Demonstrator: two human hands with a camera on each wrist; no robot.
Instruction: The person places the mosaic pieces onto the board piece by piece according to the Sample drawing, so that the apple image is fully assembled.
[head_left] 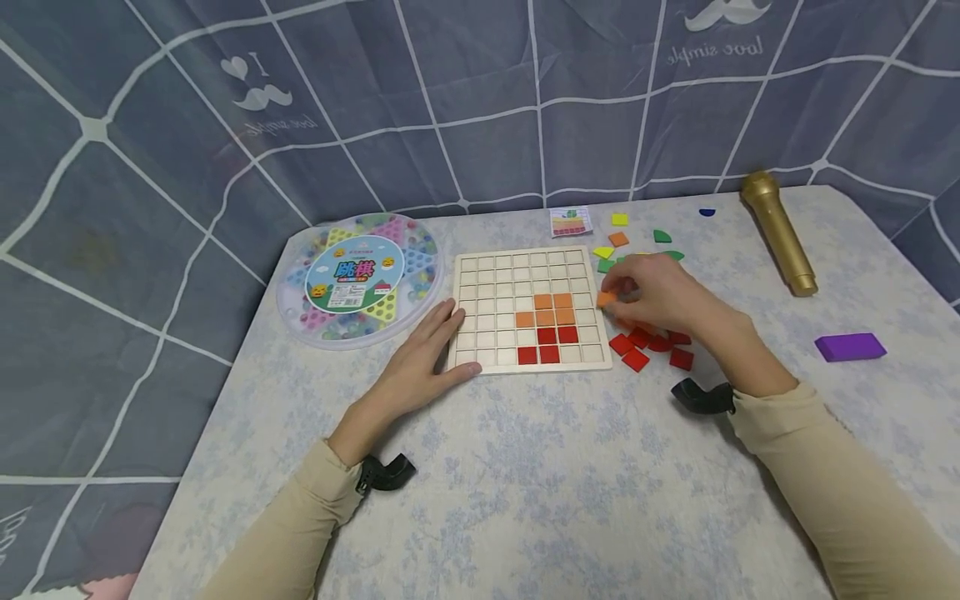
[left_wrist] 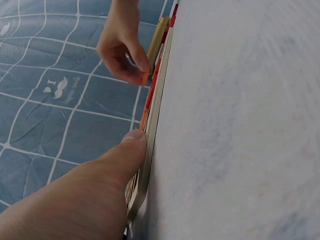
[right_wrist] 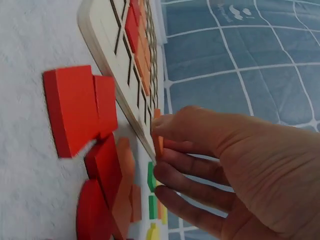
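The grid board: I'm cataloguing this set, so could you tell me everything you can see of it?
The grid board is a pale, thin, roughly square panel that looks like wood, with rounded corners and rows of cells divided by dark lines. It lies flat on the table. Five orange tiles and four red tiles fill cells around its middle and lower right; the other visible cells are bare. The left grip touches its left edge and near lower-left corner.

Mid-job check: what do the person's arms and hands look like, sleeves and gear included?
The left hand and right hand are gloveless. The left sleeve and right sleeve are long and beige. A curved black piece juts out near the left wrist, a similar black fitting near the right.
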